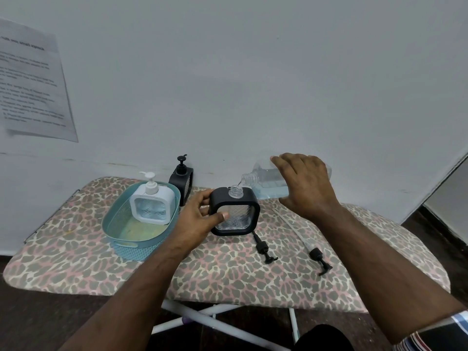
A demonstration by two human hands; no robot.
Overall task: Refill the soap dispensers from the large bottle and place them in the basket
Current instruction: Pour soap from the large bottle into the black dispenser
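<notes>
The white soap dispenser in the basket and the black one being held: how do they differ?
The white square soap dispenser stands in the teal plastic basket with its pump on; the black-framed clear dispenser stands on the board, pump off, neck open, steadied by the left hand. The white one looks filled; the black one looks nearly empty. Both share the square shape.

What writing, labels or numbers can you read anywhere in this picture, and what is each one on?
Sheet of paper on the wall: a bold heading and several lines of print, all too blurred to read.
Large bottle, tilted in the right hand: no label visible.
Black dispenser, held by the left hand: no text, only an embossed pattern.
White dispenser in the basket: no text visible.
Second black dispenser: no text visible.
</notes>
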